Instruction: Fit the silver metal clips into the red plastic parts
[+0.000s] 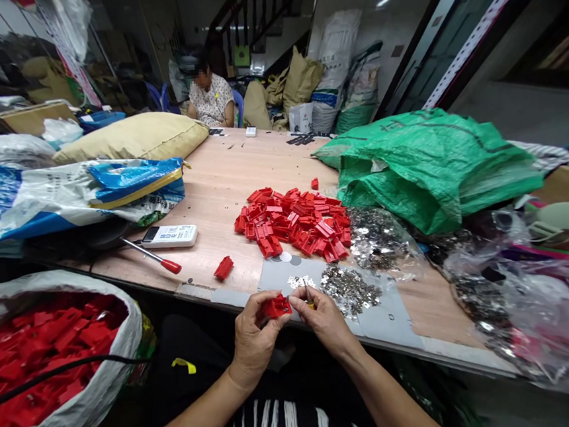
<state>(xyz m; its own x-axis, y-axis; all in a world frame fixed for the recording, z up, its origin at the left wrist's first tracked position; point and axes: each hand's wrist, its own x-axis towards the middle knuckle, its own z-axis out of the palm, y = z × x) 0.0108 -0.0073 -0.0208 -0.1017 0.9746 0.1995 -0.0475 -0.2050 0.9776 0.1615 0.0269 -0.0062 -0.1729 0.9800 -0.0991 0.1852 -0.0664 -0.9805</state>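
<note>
At the table's front edge, my left hand (pixel 254 332) is closed, its thumb and fingers pinching a red plastic housing (pixel 274 306) with a hollow side. My right hand (pixel 323 318) is also closed, right beside that housing, around a slim tool (pixel 310 299) with a yellow part and a thin dark end; its exact kind is unclear. Just beyond my hands, small white pieces (pixel 300 282) and a heap of small shiny metal pieces (pixel 349 289) lie on a grey sheet (pixel 395 310). Behind them is a pile of red plastic housings (pixel 295 222).
A sack of red parts (pixel 131 313) stands at the left. Near it are a red-tipped lever (pixel 169 266) and a white box (pixel 169 236). A green sack (pixel 424 161) and clear plastic bags (pixel 563 322) lie right. Another person (pixel 212 100) sits across the table.
</note>
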